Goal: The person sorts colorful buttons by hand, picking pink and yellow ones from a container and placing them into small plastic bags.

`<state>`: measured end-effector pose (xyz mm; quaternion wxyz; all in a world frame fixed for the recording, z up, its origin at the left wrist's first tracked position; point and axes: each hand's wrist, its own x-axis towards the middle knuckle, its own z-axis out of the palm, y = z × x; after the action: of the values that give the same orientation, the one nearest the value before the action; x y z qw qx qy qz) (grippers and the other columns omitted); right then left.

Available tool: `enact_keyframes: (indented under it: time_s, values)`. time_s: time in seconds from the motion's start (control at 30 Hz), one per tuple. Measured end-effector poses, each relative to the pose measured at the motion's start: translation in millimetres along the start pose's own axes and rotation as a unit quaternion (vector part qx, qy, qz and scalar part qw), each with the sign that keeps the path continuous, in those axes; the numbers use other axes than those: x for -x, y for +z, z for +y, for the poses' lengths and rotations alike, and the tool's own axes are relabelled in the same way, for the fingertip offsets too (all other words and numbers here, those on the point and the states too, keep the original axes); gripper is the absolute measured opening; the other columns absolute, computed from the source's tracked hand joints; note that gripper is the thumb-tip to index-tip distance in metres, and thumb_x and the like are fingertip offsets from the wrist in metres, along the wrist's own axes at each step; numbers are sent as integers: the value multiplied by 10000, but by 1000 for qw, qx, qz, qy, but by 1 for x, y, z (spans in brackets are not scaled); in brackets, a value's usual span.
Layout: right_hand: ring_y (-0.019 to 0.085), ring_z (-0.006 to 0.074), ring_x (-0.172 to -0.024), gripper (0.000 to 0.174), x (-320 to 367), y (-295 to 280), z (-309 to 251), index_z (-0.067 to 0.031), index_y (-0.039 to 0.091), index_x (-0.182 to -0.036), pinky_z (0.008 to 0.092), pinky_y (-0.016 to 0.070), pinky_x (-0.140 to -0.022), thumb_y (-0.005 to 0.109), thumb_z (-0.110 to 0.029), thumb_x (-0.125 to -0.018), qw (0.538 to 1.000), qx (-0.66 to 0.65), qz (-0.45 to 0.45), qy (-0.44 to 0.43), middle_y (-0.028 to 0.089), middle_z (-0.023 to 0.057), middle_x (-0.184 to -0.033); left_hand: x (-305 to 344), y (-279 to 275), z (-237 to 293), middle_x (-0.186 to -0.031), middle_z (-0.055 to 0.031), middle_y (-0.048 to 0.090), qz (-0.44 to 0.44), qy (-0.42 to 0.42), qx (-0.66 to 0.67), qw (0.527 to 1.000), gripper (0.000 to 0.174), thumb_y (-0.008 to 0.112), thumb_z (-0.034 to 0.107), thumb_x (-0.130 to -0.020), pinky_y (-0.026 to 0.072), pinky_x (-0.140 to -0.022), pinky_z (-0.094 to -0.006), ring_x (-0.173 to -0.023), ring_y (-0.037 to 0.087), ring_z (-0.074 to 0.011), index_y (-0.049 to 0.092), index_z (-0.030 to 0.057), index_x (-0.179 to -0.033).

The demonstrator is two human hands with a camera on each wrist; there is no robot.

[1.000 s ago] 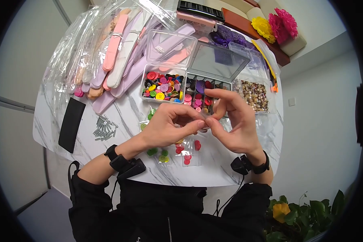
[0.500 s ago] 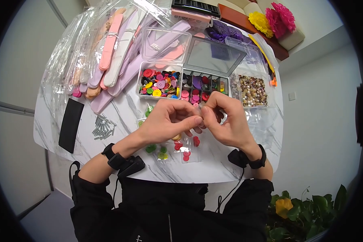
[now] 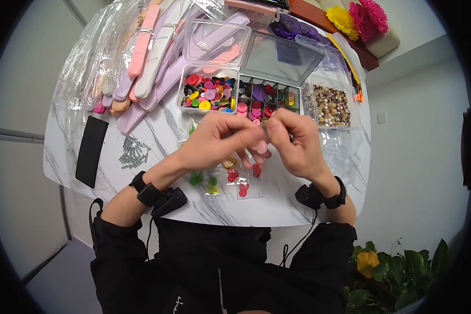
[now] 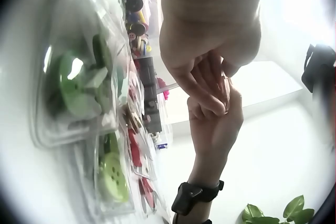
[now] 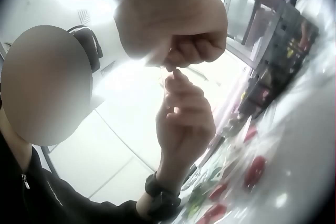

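The left hand [image 3: 209, 140] and right hand [image 3: 298, 144] meet above a white, grey-veined tabletop [image 3: 220, 209].
Nearest, 1 clear plastic packet of 2 red round buttons [image 3: 244, 189] lies flat beside another with yellow-green buttons [image 3: 211, 188]. Over them both hands are curled, thumbs against forefingers, pinching what looks like a small clear packet with a pink round piece [image 3: 261, 148], mostly hidden by the fingers. Off to the left, loose silver metal pins [image 3: 134, 153] lie near a black rectangular strip [image 3: 92, 152]. Past the hands come multicoloured round buttons [image 3: 209, 94] in an open clear plastic box [image 3: 214, 66], then mixed beads [image 3: 332, 104]. Farthest back are bright pink flowers [image 3: 369, 23].
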<state>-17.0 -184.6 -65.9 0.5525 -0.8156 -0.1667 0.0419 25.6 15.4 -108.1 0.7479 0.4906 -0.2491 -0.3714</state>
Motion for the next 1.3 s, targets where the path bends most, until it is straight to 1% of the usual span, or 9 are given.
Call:
enact_keyframes:
  time_s: [0.2, 0.33, 0.47, 0.57, 0.77, 0.9, 1.0, 1.1, 1.3]
  values:
    - [451, 55, -677, 210, -3, -3, 0, 1, 561, -843, 215, 361, -593, 517, -144, -989, 999, -13, 44, 9, 541, -9, -747, -1, -6, -4, -1006, -162, 674, 14, 26, 46, 999, 351, 442, 229, -1026, 574, -630, -286, -824, 696, -217, 630, -66, -1046]
    - [471, 55, -707, 198, -1, -3, 1, 15, 583, -882, 203, 375, -618, 527, -141, -991, 997, 20, 76, -5, 562, 8, -784, -2, -4, 0, -987, -148, 682, 44, 29, 63, 997, 275, 517, 180, -995, 574, -627, -285, -819, 696, -209, 632, -63, -1052]
    - [483, 55, -708, 185, 0, -4, -2, 18, 591, -899, 202, 382, -620, 534, -133, -989, 996, 60, 50, -47, 572, 7, -788, 1, 2, 1, -948, -135, 694, 51, 53, -37, 997, 208, 607, 130, -946, 571, -614, -280, -785, 694, -185, 640, -52, -1039]
    - [483, 57, -703, 189, 2, 3, -5, 16, 596, -894, 203, 385, -616, 537, -138, -988, 997, 54, 60, -22, 569, 6, -784, 2, 4, 1, -856, -79, 704, 55, 58, -35, 996, 183, 701, 136, -884, 574, -617, -255, -744, 689, -135, 689, -11, -991]
    - [504, 67, -694, 156, -2, -3, -4, 13, 621, -905, 215, 408, -617, 558, -113, -973, 995, -64, 33, 63, 580, 12, -786, 2, -2, 2, -904, -121, 706, 56, 54, -68, 995, 183, 681, 112, -894, 572, -614, -262, -744, 691, -156, 655, -24, -1014]
    - [549, 85, -741, 104, -2, -11, 2, 16, 651, -972, 221, 440, -653, 568, -42, -948, 999, -34, 8, 15, 615, 39, -825, -1, 1, -3, -926, -125, 703, 60, 50, -22, 997, 212, 682, 134, -897, 573, -629, -254, -763, 694, -163, 652, -18, -1042]
    - [587, 112, -807, 206, -4, -19, 4, 19, 658, -1085, 223, 462, -699, 540, 52, -919, 991, 47, 4, -124, 641, 72, -886, -3, 1, -7, -939, -116, 702, 65, 53, 40, 996, 235, 680, 149, -901, 573, -646, -251, -788, 701, -174, 654, -14, -1069]
    - [591, 121, -832, 270, -8, -27, 8, 18, 651, -1131, 223, 466, -705, 510, 85, -911, 980, 90, -4, -180, 644, 84, -911, -3, -1, 0, -1005, -167, 685, -1, 1, 215, 977, 310, 687, 155, -894, 580, -651, -269, -828, 701, -190, 603, -8, -1144]
    - [595, 124, -842, 337, -8, -23, 6, 21, 646, -1165, 238, 477, -697, 457, 114, -902, 986, 78, 2, -147, 639, 93, -935, -2, -2, -7, -1005, -167, 682, 60, 56, 45, 996, 288, 685, 139, -893, 594, -693, -295, -875, 705, -219, 589, -18, -1115]
